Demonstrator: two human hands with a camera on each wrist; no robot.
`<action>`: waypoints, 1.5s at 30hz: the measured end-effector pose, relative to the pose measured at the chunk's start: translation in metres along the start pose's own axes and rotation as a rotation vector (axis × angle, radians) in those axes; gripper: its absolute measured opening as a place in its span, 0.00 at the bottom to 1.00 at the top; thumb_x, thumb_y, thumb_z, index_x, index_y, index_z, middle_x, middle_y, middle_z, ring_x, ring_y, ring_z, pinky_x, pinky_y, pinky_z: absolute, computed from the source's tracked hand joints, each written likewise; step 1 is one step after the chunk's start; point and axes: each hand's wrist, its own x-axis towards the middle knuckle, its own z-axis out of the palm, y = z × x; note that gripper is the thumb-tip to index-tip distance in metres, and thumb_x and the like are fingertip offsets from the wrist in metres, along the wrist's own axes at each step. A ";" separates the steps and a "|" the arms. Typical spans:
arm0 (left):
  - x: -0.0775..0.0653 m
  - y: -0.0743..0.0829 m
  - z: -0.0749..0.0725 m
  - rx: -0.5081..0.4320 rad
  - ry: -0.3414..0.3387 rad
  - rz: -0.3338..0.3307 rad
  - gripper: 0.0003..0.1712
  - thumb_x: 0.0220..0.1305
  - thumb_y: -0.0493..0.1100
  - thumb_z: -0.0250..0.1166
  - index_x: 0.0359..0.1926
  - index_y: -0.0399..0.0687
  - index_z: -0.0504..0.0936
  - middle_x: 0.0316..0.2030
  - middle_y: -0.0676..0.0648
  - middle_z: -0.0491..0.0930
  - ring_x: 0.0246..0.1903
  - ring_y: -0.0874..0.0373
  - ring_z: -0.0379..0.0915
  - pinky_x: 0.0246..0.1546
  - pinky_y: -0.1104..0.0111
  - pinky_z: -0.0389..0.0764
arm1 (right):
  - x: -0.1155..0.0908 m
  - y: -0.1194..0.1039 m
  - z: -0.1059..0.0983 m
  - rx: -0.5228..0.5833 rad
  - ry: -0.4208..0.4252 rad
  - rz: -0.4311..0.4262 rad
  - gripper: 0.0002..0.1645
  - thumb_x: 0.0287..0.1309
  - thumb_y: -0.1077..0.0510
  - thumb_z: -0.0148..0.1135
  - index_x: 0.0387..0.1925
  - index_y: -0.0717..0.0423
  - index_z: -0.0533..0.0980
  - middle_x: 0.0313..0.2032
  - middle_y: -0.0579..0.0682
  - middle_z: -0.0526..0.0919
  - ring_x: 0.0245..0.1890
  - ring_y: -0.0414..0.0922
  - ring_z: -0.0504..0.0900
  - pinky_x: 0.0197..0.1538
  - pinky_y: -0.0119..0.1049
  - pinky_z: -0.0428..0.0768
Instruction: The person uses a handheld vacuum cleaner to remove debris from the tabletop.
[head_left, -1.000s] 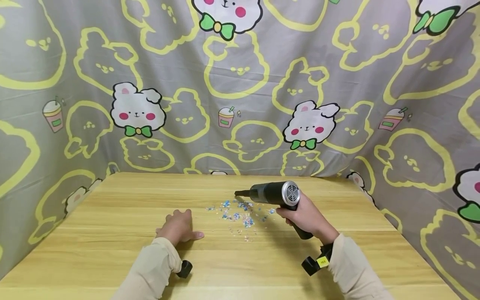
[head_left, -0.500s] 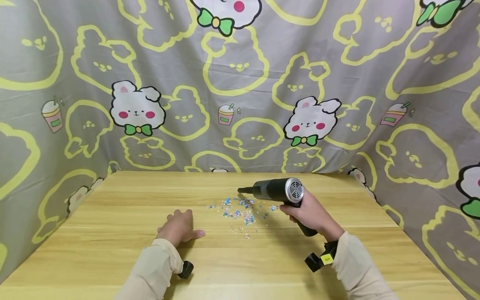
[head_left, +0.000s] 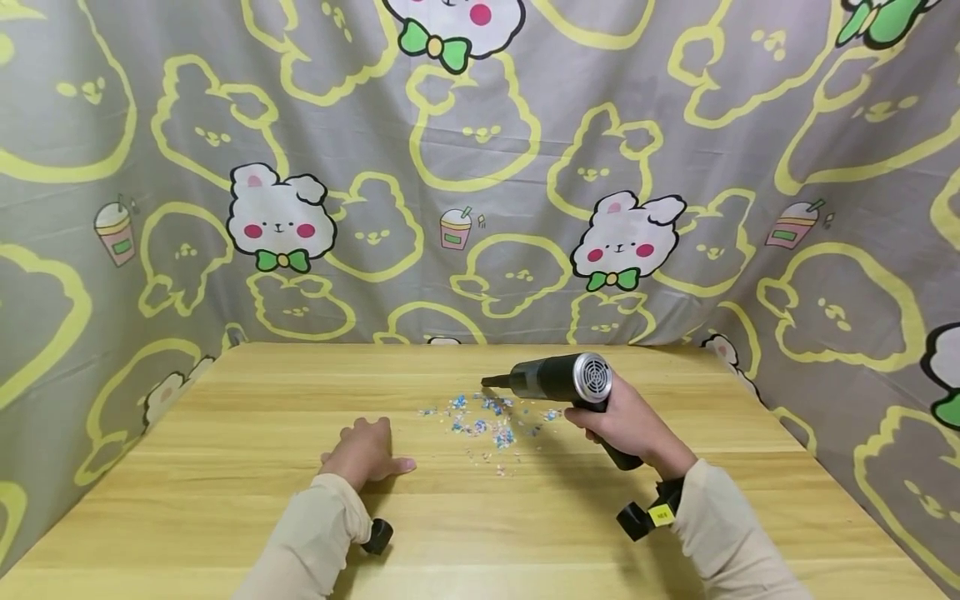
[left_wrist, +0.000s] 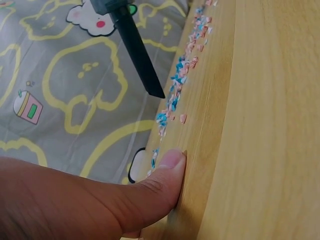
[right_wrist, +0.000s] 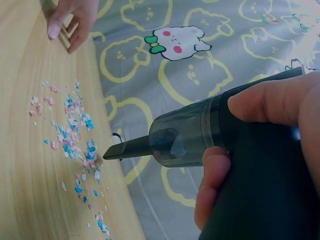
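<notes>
A black handheld vacuum (head_left: pixel 557 377) with a silver vented end is in my right hand (head_left: pixel 628 418), which grips its handle. Its narrow nozzle (right_wrist: pixel 127 149) points left, close over the far side of some scattered paper scraps (head_left: pixel 480 426). Through the smoky clear chamber (right_wrist: pixel 179 136) a few pale bits show. The scraps are blue, pink and white, spread loosely on the wooden table (head_left: pixel 225 483). My left hand (head_left: pixel 366 452) rests on the table left of the scraps, thumb stretched toward them, holding nothing. In the left wrist view its thumb (left_wrist: pixel 167 172) presses the tabletop near the scraps.
A grey curtain (head_left: pixel 360 133) with yellow outlines and white bears hangs behind the table and along both sides. Black wrist cameras sit under both cuffs; the right camera (head_left: pixel 637 518) is just above the tabletop.
My right hand and the vacuum have shifted slightly right and away from me. My left hand has stayed in place on the table. The scraps look much the same.
</notes>
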 end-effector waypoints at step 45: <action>0.004 0.003 0.000 0.005 -0.003 -0.020 0.48 0.46 0.62 0.72 0.59 0.34 0.69 0.57 0.22 0.63 0.57 0.21 0.54 0.44 0.20 0.57 | 0.000 -0.002 -0.009 -0.034 -0.002 -0.044 0.37 0.50 0.63 0.68 0.60 0.59 0.61 0.28 0.57 0.77 0.17 0.47 0.75 0.23 0.41 0.77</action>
